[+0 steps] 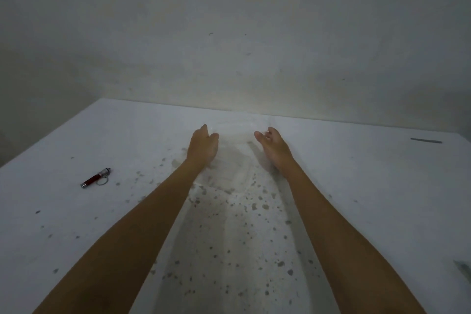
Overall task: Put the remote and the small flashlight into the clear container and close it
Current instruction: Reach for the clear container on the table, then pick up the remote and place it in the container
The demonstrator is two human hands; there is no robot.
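A clear container (235, 135), very faint against the white table, stands far out in the middle near the wall. My left hand (202, 146) cups its left side and my right hand (274, 148) cups its right side, fingers curved against its walls. The small flashlight (95, 177), dark red with silver ends and a key ring, lies on the table well to the left of my left forearm. No remote can be made out for certain.
The white table (369, 186) is speckled with dark spots down its middle and ends at a grey wall (229, 46). A thin dark flat object (426, 140) lies at the far right. Something greyish (463, 269) shows at the right edge.
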